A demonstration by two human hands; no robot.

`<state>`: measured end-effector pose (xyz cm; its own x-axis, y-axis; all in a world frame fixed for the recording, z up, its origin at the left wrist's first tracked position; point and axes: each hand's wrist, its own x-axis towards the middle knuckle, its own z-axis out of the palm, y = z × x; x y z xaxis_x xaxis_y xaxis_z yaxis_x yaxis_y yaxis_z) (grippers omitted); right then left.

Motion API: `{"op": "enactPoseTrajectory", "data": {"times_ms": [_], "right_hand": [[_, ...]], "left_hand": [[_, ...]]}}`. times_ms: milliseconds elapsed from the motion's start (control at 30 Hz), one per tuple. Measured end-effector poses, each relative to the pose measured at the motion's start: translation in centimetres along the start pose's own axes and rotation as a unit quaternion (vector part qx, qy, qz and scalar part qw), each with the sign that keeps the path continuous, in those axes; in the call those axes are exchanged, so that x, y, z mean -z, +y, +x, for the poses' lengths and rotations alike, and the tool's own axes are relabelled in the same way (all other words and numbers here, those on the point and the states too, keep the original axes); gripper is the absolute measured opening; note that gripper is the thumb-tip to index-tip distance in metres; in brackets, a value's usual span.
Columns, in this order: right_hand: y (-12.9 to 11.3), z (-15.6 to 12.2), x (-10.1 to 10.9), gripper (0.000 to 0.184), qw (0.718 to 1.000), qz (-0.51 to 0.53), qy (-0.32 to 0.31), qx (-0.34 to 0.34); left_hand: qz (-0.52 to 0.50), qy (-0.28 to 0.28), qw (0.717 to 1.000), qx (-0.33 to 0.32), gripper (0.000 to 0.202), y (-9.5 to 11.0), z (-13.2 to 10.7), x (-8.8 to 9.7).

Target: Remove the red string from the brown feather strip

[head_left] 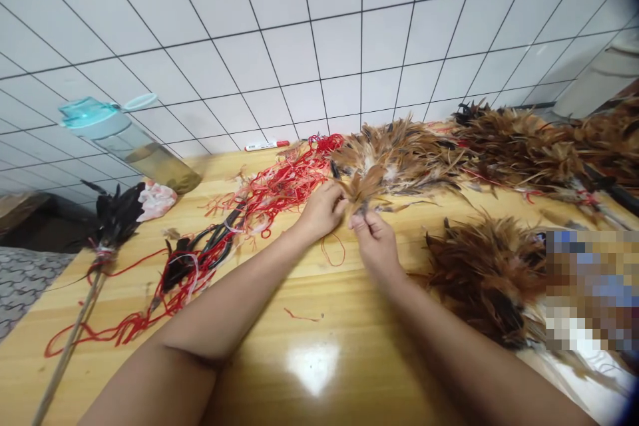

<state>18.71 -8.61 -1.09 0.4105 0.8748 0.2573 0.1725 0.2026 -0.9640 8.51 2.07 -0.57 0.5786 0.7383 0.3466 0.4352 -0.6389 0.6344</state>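
Observation:
Pinched in my right hand [377, 243] is a small bunch of brown feathers [367, 190], its tips fanned upward. My left hand [323, 212] is close beside it with fingers curled and closed; whatever lies between them is hidden. A loop of thin red string [333, 253] lies on the table just below my hands. Behind the feather bunch spreads a large pile of brown feathers [407, 150]. To the left of my left hand is a tangle of red string [284, 180].
A feather-tipped stick [82, 319] with black feathers crosses the table's left side. Scissors [224, 239] lie among red string. A bottle [144, 153] leans near the tiled wall [329, 33], with a red marker [267, 145] at its foot. More brown feathers [489, 273] lie right.

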Motion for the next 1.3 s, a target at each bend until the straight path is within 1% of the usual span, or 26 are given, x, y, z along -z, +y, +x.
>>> {"op": "enactPoseTrajectory", "data": {"times_ms": [33,67,100,133,200,233,267,300,367,433,533,767,867,933,1000,1067,1133,1167,1233,1300], "right_hand": [[0.2,0.3,0.3,0.023,1.000,-0.003,0.023,-0.012],[0.3,0.7,0.6,0.024,0.999,-0.007,0.044,-0.023],[0.5,0.9,0.8,0.025,0.997,-0.012,0.063,-0.034],[0.7,1.2,1.0,0.026,0.996,-0.017,0.077,-0.043],[1.1,1.5,1.2,0.028,0.995,-0.031,0.086,-0.047],[1.3,1.5,1.3,0.028,0.995,-0.040,0.083,-0.042],[1.5,1.6,1.3,0.027,0.995,-0.050,0.076,-0.035],[1.6,1.5,1.3,0.027,0.995,-0.059,0.070,-0.029],[1.8,1.5,1.3,0.026,0.995,-0.070,0.063,-0.022],[1.9,1.5,1.2,0.026,0.995,-0.072,0.062,-0.020],[1.9,1.7,1.2,0.027,0.996,-0.071,0.053,-0.011],[1.9,2.0,1.0,0.030,0.997,-0.068,-0.001,0.024],[2.0,2.0,0.9,0.026,0.997,-0.065,-0.010,0.031],[2.0,1.9,0.9,0.023,0.997,-0.060,-0.016,0.038],[1.8,1.8,0.8,0.022,0.997,-0.053,-0.020,0.042],[1.6,1.7,0.7,0.023,0.998,-0.044,-0.024,0.044],[1.3,1.6,0.5,0.022,0.997,-0.034,-0.035,0.057],[1.2,1.5,0.3,0.022,0.996,-0.029,-0.046,0.069],[0.8,1.1,-0.1,0.021,0.992,-0.022,-0.070,0.102],[0.3,0.2,-0.8,0.021,0.984,-0.030,-0.102,0.140]], "left_hand": [[-0.046,0.010,0.998,0.029,0.003,0.2,-0.2,0.3],[-0.117,0.020,0.991,0.069,0.004,0.5,-0.3,0.5],[-0.202,0.029,0.972,0.113,0.007,0.8,-0.5,0.7],[-0.286,0.032,0.945,0.153,0.012,1.1,-0.7,0.9],[-0.412,0.022,0.888,0.200,0.022,1.9,-1.0,1.1],[-0.449,0.016,0.868,0.213,0.026,2.2,-1.1,1.2],[-0.472,0.009,0.853,0.221,0.029,2.6,-1.2,1.2],[-0.485,0.002,0.845,0.225,0.032,3.0,-1.3,1.1],[-0.492,-0.011,0.840,0.227,0.034,3.5,-1.4,1.0],[-0.484,-0.016,0.847,0.220,0.033,3.8,-1.5,0.8],[-0.455,-0.006,0.865,0.210,0.028,3.8,-1.7,0.7],[-0.404,0.001,0.896,0.186,0.022,3.4,-1.8,0.7],[-0.399,-0.005,0.898,0.184,0.022,3.6,-1.9,0.9],[-0.405,-0.020,0.896,0.181,0.022,3.6,-1.8,1.0],[-0.412,-0.034,0.894,0.174,0.023,3.2,-1.7,1.0],[-0.408,-0.027,0.897,0.167,0.022,2.5,-1.7,1.0],[-0.376,-0.002,0.912,0.165,0.019,1.6,-1.7,0.8],[-0.344,0.003,0.925,0.159,0.019,1.2,-1.7,0.7],[-0.253,-0.008,0.960,0.120,0.020,0.6,-1.9,0.7],[-0.171,-0.032,0.983,0.063,0.021,0.5,-2.1,0.6]]}}
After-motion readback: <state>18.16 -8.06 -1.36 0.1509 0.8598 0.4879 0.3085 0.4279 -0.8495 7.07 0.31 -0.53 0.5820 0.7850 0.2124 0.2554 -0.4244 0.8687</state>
